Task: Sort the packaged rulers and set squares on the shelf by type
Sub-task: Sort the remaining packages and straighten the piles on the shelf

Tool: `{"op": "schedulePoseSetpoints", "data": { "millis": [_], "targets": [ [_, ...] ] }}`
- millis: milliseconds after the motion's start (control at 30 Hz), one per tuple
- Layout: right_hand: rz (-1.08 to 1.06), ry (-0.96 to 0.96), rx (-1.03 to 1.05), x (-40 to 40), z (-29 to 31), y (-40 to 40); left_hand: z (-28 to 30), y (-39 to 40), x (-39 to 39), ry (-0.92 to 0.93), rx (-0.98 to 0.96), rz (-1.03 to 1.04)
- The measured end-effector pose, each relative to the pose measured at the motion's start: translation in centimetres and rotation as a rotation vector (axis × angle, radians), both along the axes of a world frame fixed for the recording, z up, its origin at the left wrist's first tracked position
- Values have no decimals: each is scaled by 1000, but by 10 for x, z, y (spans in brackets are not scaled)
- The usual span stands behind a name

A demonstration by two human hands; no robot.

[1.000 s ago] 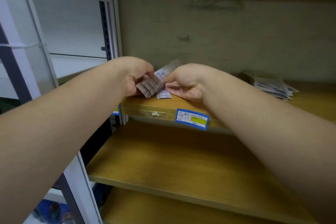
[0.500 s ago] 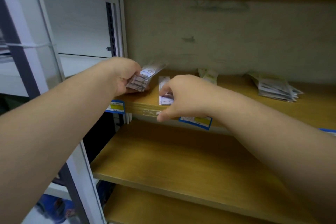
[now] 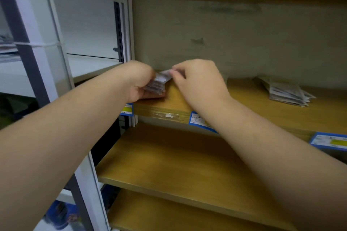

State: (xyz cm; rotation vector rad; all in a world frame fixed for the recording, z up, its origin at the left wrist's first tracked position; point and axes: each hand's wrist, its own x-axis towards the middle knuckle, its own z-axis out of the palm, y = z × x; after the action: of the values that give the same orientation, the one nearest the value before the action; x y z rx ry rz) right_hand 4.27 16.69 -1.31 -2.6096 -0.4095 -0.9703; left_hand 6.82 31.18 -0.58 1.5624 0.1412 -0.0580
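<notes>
Leftmost, the left hand grips a small stack of packets, its fingers curled round the stack's near end just above the left end of the shelf. Just right of it, the right hand pinches the top packet at its far end between thumb and fingers. Further right, well apart from both hands, a loose pile of packets lies flat on the same shelf near the back wall. Blue price labels sit along the shelf's front edge.
</notes>
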Motion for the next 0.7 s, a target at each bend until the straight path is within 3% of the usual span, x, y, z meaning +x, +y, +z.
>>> {"op": "schedulePoseSetpoints", "data": {
  "millis": [200,333,467,567,700],
  "targets": [
    [130,358,-16,-5,5,14,-2,-7,-1,0,5,-90],
    [123,490,527,9,6,2,-5,-3,4,3,-7,-62],
    [177,646,926,28,6,5,-1,-7,5,-84,-33,-7],
    [226,573,938,30,8,10,1,-10,2,-151,-32,2],
    [234,313,757,23,13,12,3,-4,3,-238,27,-28]
  ]
}}
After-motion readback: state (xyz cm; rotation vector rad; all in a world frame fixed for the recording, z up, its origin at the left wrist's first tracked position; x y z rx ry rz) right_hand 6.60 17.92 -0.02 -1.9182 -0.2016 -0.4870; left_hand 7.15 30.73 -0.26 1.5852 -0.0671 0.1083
